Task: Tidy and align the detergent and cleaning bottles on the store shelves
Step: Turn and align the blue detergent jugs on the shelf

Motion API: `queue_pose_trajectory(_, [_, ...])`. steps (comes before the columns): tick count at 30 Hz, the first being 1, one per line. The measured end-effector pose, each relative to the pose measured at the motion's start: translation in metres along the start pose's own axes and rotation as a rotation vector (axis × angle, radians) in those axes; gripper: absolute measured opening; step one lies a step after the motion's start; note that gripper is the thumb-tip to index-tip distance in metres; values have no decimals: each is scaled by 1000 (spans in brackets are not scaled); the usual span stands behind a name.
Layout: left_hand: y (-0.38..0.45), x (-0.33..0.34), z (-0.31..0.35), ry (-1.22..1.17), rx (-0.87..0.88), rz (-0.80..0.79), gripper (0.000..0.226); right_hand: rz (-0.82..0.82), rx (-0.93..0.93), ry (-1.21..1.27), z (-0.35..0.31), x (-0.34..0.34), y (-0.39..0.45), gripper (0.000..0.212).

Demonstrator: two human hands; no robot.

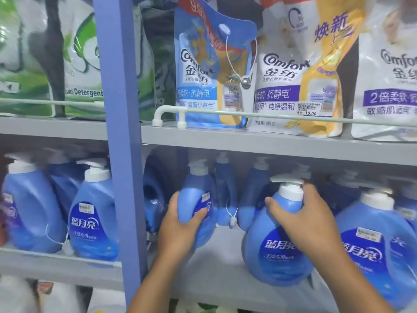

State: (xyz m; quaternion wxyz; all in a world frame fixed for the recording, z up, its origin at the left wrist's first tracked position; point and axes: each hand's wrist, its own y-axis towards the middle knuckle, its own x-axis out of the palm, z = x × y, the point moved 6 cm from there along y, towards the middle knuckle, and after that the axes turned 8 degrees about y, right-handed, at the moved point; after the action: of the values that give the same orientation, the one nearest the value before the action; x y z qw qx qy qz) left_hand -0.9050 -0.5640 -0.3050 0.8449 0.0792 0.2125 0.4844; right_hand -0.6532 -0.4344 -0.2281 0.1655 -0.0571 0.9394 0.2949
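Observation:
On the middle grey shelf (216,267), my left hand (180,227) grips a small blue pump bottle (198,195) from its left side, thumb across the label. My right hand (309,220) grips the shoulder and neck of a larger blue detergent bottle (270,247) with a white pump; the bottle leans slightly left. Another large blue bottle (374,251) stands at its right. Several darker blue bottles (225,188) stand behind, deeper on the shelf.
A blue upright post (121,132) divides the shelving. Left of it stand more blue pump bottles (94,220). The upper shelf holds Comfort refill pouches (203,75) behind a white rail (270,115), with green detergent bags (74,64) at left.

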Motion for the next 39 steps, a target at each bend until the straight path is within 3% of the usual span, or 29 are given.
queue_pose_trajectory(4, [4, 21, 6, -70, 49, -105, 39, -19, -2, -3, 3, -1, 2, 38])
queue_pose_trajectory(8, [1, 44, 9, -289, -32, -323, 49, -43, 7, 8, 10, -2, 3, 38])
queue_pose_trajectory(12, [2, 55, 9, -354, -54, -475, 48, -38, -5, 16, 15, -4, 5, 37])
queue_pose_trajectory(14, [2, 64, 9, -320, -74, -559, 44, -10, -20, 21, 16, -6, 4, 38])
queue_pose_trajectory(17, [11, 76, 13, -80, -36, -628, 32, 31, -39, 9, 17, -7, 4, 39])
queue_pose_trajectory(18, [18, 75, 16, -11, 4, -585, 35, 39, -42, 9, 17, -7, 5, 39])
queue_pose_trajectory(20, [42, 68, 22, -46, -16, -355, 42, 55, -56, 15, 17, -7, 6, 39])
queue_pose_trajectory(22, [69, 64, 17, -149, -111, -130, 27, 67, -66, 29, 18, -8, 7, 38])
queue_pose_trajectory(23, [82, 69, 18, -149, -112, -112, 40, 68, -68, 39, 18, -8, 7, 38])
queue_pose_trajectory(26, [108, 100, 19, -71, -52, -268, 88, 59, -59, 53, 22, -7, 7, 37])
queue_pose_trajectory(28, [119, 118, 19, 48, 16, -297, 88, 68, -64, 49, 22, -7, 7, 40])
queue_pose_trajectory(30, [124, 129, 17, 300, 83, -214, 77, 72, -64, 46, 22, -6, 8, 45])
queue_pose_trajectory(32, [128, 131, 11, 388, 81, -121, 73, 72, -49, 48, 23, -5, 8, 50])
queue_pose_trajectory(39, [134, 88, -11, 756, 99, 204, 104, 85, -92, 4, 21, -5, 10, 47])
